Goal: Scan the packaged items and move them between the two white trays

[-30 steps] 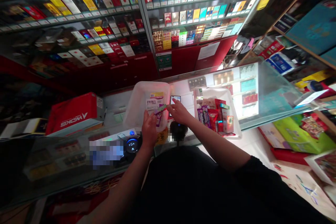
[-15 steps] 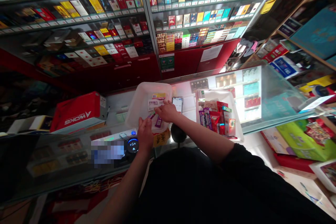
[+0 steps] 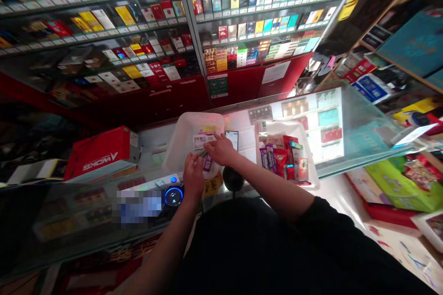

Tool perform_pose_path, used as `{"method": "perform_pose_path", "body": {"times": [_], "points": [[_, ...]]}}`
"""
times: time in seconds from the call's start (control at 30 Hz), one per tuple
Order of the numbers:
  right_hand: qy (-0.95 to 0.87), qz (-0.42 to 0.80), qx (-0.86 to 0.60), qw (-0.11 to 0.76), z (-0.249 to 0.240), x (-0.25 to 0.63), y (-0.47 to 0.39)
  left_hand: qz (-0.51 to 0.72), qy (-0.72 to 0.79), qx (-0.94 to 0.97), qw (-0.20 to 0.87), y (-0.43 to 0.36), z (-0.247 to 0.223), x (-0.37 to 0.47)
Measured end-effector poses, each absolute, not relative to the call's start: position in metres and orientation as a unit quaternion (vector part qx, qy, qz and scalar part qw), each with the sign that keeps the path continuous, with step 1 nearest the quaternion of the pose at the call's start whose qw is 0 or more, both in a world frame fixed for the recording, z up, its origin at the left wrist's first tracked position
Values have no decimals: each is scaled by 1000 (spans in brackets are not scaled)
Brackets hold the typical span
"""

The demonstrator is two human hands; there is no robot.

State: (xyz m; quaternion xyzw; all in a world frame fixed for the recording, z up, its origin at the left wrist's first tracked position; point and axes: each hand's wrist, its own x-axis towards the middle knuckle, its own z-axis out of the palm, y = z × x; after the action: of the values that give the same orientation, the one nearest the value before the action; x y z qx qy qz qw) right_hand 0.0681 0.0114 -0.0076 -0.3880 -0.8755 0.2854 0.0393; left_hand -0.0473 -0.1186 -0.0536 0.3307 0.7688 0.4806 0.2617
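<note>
A translucent white plastic bin stands on the glass counter. In it lie a white packet with pink lettering, a yellow packet and a small purple wrapped snack. My right hand reaches into the bin from the right, its fingers bent down on a small greenish wrapped snack, partly covered. Over the bin's front left edge hangs my left hand, fingers curled loosely and slightly apart, with nothing visible in them. A lit phone lies just beyond my right hand.
To the right, a second white bin holds several colourful snacks. A red box sits at the left, and a device with a blue-lit ring is beside my left forearm. A round black object stands under my right wrist. Cigarette shelves rise behind.
My left hand's fingers have loosened from the small wrapper they were at between the hands. My right hand stays over the bin. The whole view has shifted slightly.
</note>
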Motion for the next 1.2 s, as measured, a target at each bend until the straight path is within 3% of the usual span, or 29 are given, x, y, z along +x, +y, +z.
{"method": "perform_pose_path", "body": {"times": [0.33,0.73,0.93,1.2], "points": [[-867,227,-430,111,8,124,29,467,713,433,294,-68,-31,-16],[-662,273,-612,335,-10,199,54,373,648,557,362,9,-20,37],[-618,262,-689,273,-31,239,75,234,639,658,321,50,-35,61],[-668,249,-677,182,-51,253,84,110,612,732,280,74,-51,86]]}}
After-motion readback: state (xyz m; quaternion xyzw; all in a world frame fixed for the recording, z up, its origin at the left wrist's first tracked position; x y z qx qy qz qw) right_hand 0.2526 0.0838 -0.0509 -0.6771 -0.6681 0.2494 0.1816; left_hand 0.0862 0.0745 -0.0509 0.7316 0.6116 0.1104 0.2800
